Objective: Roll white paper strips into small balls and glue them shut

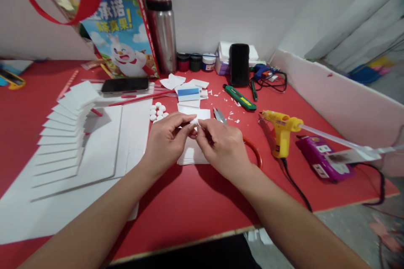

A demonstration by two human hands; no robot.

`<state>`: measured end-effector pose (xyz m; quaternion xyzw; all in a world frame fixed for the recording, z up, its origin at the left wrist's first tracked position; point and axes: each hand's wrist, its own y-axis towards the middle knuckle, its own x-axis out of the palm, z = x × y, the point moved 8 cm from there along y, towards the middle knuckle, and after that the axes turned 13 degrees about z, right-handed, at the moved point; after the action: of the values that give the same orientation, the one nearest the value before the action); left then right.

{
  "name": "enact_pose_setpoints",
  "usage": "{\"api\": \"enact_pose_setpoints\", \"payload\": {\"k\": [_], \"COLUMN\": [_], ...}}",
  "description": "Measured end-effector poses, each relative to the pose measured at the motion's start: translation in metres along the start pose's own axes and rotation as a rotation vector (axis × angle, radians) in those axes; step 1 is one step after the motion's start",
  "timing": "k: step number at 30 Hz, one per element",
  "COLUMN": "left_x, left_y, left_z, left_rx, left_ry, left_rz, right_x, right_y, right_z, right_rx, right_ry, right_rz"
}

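Observation:
My left hand [172,134] and my right hand [221,141] meet over the middle of the red table, both closed on one small white piece [194,121] between the fingertips. Its exact kind is mostly hidden by the fingers. Just beyond my left hand sits a cluster of small white round pieces [158,110]. White paper or card pieces [193,151] lie beneath both hands. Scissors with red-orange handles [254,149] are partly covered by my right hand, their blades showing past the knuckles.
On the left, a stepped white card model [104,143] rests on white sheets. A yellow glue gun [280,132] and a purple box [322,157] lie right. Behind are a green cutter [240,97], phone [125,85], steel flask [162,29] and gift bag [126,38].

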<state>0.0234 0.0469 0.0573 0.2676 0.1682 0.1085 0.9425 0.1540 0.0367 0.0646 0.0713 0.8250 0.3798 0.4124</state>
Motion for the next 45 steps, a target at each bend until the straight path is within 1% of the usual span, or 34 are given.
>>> {"api": "enact_pose_setpoints", "payload": {"k": [4,9,11,14,16,18,20,24,27,29,31,33,35,37,39,41,43,45], "left_x": [-0.002,-0.003,-0.004,-0.005,-0.006,-0.008,-0.009,-0.005,-0.002,-0.001,0.0,0.001,0.001,-0.002,-0.009,-0.016,-0.019,-0.018], "left_y": [0.002,0.002,0.001,-0.001,-0.002,-0.001,-0.001,0.0,-0.001,-0.001,-0.001,-0.002,-0.002,-0.001,0.001,0.004,0.005,0.006], "left_z": [0.004,0.004,0.007,0.012,0.014,0.015,0.017,0.022,0.022,0.018,0.01,0.0,-0.008,-0.012,-0.011,-0.008,-0.005,-0.003], "left_rx": [0.08,0.093,0.159,0.274,0.318,0.334,0.336,0.341,0.316,0.263,0.163,0.025,-0.106,-0.168,-0.153,-0.105,-0.068,-0.042], "left_ry": [0.044,0.033,0.093,0.189,0.217,0.234,0.249,0.275,0.279,0.263,0.193,0.06,-0.064,-0.104,-0.08,-0.046,-0.021,-0.011], "left_rz": [-0.021,-0.041,-0.024,-0.015,-0.009,0.012,0.03,0.01,-0.014,-0.023,-0.027,-0.027,-0.013,0.026,0.092,0.142,0.153,0.141], "right_x": [-0.001,-0.003,-0.003,0.002,0.007,0.011,0.015,0.021,0.028,0.033,0.035,0.037,0.039,0.042,0.043,0.043,0.043,0.043], "right_y": [0.003,0.007,0.007,0.006,0.004,0.003,0.002,-0.002,-0.007,-0.009,-0.009,-0.008,-0.009,-0.011,-0.013,-0.013,-0.014,-0.014], "right_z": [0.004,0.005,0.006,0.013,0.02,0.024,0.026,0.029,0.032,0.033,0.035,0.039,0.041,0.043,0.042,0.041,0.04,0.039], "right_rx": [0.071,0.14,0.173,0.31,0.447,0.579,0.681,0.817,0.889,0.907,0.917,0.951,1.02,1.093,1.141,1.165,1.179,1.172], "right_ry": [0.128,0.269,0.306,0.426,0.584,0.753,0.869,0.964,0.997,1.023,1.059,1.12,1.196,1.259,1.303,1.332,1.337,1.324], "right_rz": [-0.025,-0.061,-0.074,-0.106,-0.123,-0.136,-0.147,-0.174,-0.219,-0.243,-0.24,-0.229,-0.237,-0.265,-0.297,-0.326,-0.346,-0.348]}}
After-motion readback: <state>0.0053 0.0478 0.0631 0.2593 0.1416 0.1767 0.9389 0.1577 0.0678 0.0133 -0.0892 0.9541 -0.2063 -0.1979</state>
